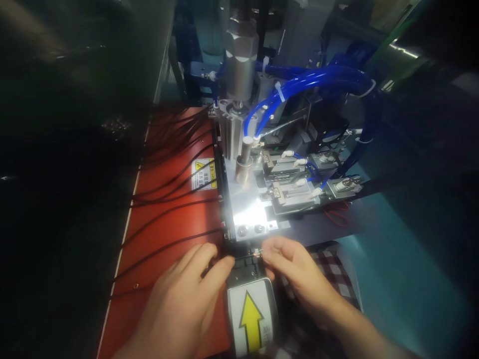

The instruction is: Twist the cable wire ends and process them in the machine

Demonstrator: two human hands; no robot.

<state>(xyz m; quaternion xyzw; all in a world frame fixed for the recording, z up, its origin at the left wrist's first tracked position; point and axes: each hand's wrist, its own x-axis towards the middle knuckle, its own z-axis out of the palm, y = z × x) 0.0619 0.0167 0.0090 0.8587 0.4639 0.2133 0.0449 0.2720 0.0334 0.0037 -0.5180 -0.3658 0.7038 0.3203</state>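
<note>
Near the front of the machine, my left hand [187,284] is closed, its thumb and curled forefinger around a thin black cable [245,256]. The cable runs right from the thumb over a dark fixture [243,271]. At its right end are a small pale piece and fine reddish wires [257,253], too small to make out fully. My right hand [292,262] pinches these wires between thumb and fingers. Just below the fixture is a white guard [235,304] with a yellow arrow pointing away from me.
A shiny metal block [250,209] sits just beyond my hands, under a vertical press shaft [241,60]. Small air cylinders [295,194] and blue hoses [318,80] fill the right side. Several black cables [168,207] cross the red surface [179,219] with a warning label [204,174].
</note>
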